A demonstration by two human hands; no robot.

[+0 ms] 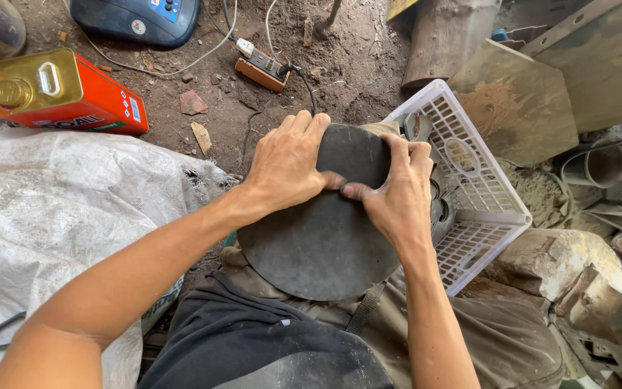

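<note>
I am sitting in a rough outdoor workshop with a bare dirt floor [340, 65] littered with scraps. At the upper left of the frame lie a red oil can [59, 92] with a gold top and a dark blue machine [138, 18], with a power strip [262, 70] and cables running across the soil. At the right are a white plastic crate [476, 187], rusty metal sheets [520, 101], and a pipe [602, 166]; a grimy white sack [52, 209] fills the left.
</note>
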